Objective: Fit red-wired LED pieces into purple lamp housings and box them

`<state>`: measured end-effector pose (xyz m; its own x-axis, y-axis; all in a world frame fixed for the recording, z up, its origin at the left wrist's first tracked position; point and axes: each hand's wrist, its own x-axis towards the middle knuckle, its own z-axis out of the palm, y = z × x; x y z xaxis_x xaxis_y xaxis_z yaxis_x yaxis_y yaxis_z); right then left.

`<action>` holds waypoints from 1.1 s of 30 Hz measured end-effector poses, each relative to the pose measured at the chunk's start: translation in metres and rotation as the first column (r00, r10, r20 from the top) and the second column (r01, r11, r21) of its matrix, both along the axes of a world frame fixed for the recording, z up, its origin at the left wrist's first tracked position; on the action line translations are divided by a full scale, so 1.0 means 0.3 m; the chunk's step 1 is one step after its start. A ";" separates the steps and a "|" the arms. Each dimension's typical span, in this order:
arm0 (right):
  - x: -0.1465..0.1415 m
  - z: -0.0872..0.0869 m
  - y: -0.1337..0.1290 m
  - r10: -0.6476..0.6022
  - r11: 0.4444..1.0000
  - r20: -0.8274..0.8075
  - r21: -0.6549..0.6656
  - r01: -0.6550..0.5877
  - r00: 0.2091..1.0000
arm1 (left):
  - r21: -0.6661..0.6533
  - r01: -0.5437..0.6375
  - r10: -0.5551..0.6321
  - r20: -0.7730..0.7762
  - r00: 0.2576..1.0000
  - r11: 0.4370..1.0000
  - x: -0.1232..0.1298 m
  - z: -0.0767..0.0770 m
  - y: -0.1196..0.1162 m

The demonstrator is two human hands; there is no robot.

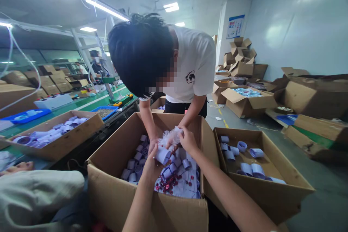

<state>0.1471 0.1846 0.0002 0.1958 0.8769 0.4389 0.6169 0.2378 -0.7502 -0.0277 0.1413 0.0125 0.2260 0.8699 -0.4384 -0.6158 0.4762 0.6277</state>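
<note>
Plastic [172, 137] gathered in the right hand [188, 140], fingers closed on its near edge! Left hand [150, 159] is against the big lilac ring [162, 155], just below that plastic; how tightly its fingers close, I can't tell. Smaller rings [169, 171] and red pieces [168, 185] lie under both hands, and a co-worker's hands [153, 143] reach in just beyond.

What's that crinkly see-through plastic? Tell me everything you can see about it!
The crumpled see-through plastic looks thin, soft and a bit shiny. It's bunched up above short lilac tubes in the big brown cardboard box. The right hand pinches one side, and the other person's hand seems to touch it. I can't tell if it's a bag.
</note>
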 end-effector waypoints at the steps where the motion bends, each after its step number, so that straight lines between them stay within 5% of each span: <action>1: -0.004 -0.004 0.008 0.009 0.999 0.033 -0.045 -0.008 0.999 | 0.019 -0.033 0.033 -0.018 0.999 0.999 0.005 0.006 -0.002; 13: -0.017 -0.017 -0.034 0.120 0.932 0.198 -0.361 -0.041 0.973 | 0.004 -0.057 0.057 -0.230 0.971 0.998 0.025 0.007 0.002; 23: 0.008 -0.008 -0.059 0.085 0.910 0.251 -0.413 0.027 0.964 | -0.081 0.013 -0.038 -0.311 0.950 0.997 0.023 0.008 0.013; 33: 0.008 -0.022 -0.078 0.021 0.906 0.326 -0.405 0.120 0.945 | -0.105 0.004 -0.034 -0.287 0.957 0.994 0.006 -0.052 0.018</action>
<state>0.1495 0.1611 -0.0063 0.1564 0.9842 0.0831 0.8397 -0.0882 -0.5358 -0.0259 0.1468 -0.0030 0.0930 0.8140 -0.5734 -0.4060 0.5569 0.7246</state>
